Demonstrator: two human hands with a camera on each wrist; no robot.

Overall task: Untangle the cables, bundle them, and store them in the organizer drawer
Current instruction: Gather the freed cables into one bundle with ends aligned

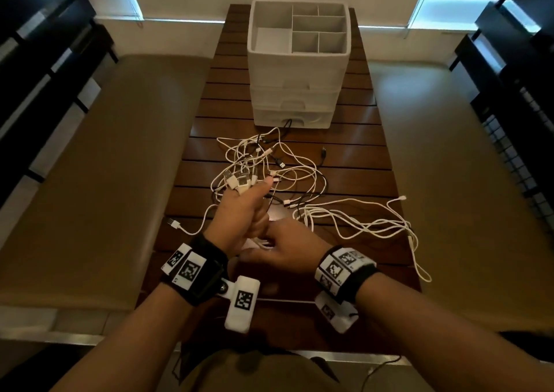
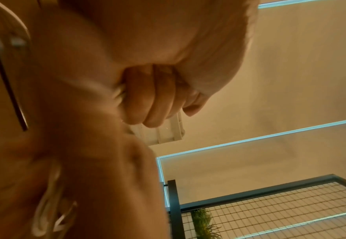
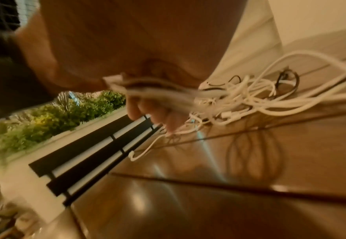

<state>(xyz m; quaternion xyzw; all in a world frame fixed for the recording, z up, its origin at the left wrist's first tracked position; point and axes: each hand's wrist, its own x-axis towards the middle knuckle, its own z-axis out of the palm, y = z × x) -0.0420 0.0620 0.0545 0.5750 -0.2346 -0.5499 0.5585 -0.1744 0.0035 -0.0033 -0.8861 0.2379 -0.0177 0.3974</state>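
A tangle of white and black cables [image 1: 269, 169] lies on the slatted wooden table [image 1: 353, 157], in front of a white organizer [image 1: 298, 61] whose drawers are all closed. My left hand [image 1: 239, 211] is raised over the near side of the tangle and grips several white USB plugs [image 1: 238, 181] in its curled fingers [image 2: 147, 100]. My right hand [image 1: 284, 250] is just beside it, fingers curled around a bunch of white cable strands [image 3: 157, 92] that run back to the pile [image 3: 239, 97]. A looser white cable [image 1: 374, 223] trails off to the right.
The organizer's open top tray [image 1: 302, 28] has several empty compartments. Padded benches [image 1: 90, 166] flank the table on both sides. Dark shelving [image 1: 509, 61] stands at the right, and a planter with green plants [image 3: 45, 116] at the left.
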